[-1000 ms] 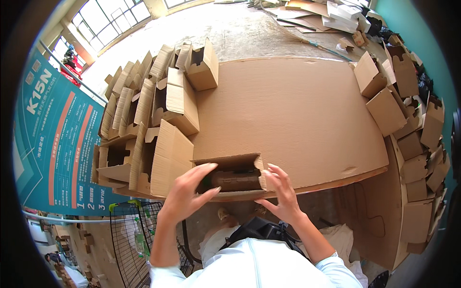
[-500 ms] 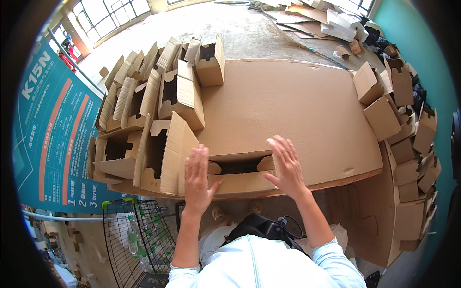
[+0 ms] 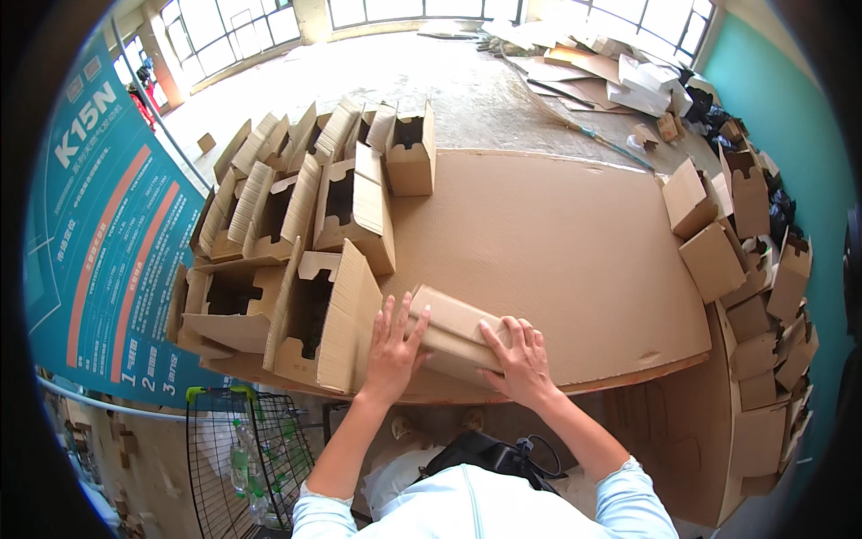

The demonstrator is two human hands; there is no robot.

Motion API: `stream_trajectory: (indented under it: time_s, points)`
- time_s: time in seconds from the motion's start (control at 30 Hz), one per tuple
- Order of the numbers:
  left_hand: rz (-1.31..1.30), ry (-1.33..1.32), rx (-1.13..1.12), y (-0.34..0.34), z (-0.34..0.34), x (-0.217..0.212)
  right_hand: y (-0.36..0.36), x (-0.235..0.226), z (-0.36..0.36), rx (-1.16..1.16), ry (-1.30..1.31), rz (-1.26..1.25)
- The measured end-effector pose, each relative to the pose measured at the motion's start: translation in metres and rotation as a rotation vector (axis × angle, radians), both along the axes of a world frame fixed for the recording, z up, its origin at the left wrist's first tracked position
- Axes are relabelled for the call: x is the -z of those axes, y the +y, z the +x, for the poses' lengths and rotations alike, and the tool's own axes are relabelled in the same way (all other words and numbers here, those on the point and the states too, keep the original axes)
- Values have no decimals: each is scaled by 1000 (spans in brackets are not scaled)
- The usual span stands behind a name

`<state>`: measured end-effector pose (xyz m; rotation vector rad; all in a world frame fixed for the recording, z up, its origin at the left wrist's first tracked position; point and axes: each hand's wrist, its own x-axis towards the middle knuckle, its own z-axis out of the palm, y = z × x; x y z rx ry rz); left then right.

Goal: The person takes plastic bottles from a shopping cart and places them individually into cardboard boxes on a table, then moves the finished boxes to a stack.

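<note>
Sitting closest, a black bag [image 3: 465, 458] lay at the person's waist, with a black wire basket [image 3: 244, 392] of clear bottles [image 3: 239, 469] to the left. Beyond, the left hand [image 3: 391, 361] clasped the left end of a long brown carton [image 3: 453, 319], fingers spread over it; the right hand [image 3: 525, 366] gripped the opposite end, thumb on the near side and fingers above. The carton was by the near edge of a cardboard-covered table [image 3: 561, 256], slanting down to the right. Whether it touched the surface, I could not tell. Open cartons [image 3: 361, 305] crowded the table's left side, beside a teal banner [image 3: 108, 242], and more boxes [image 3: 714, 262] were piled along the right. Farther off, a long pole [image 3: 597, 136] lay before heaped flattened cardboard [image 3: 594, 67], with large windows [image 3: 229, 31] behind.
</note>
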<state>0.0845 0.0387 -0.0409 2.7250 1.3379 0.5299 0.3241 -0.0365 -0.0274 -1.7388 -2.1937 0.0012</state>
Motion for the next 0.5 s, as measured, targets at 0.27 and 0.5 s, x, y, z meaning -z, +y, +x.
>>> stream_trajectory:
  time_s: [0.27, 0.5]
  points:
    - [-122, -293, -24, -32, 14, -24, 111, 28, -47, 568, 119, 126]
    - [-443, -396, -20, -115, -66, 6, 240, 22, -110, 763, -24, -92]
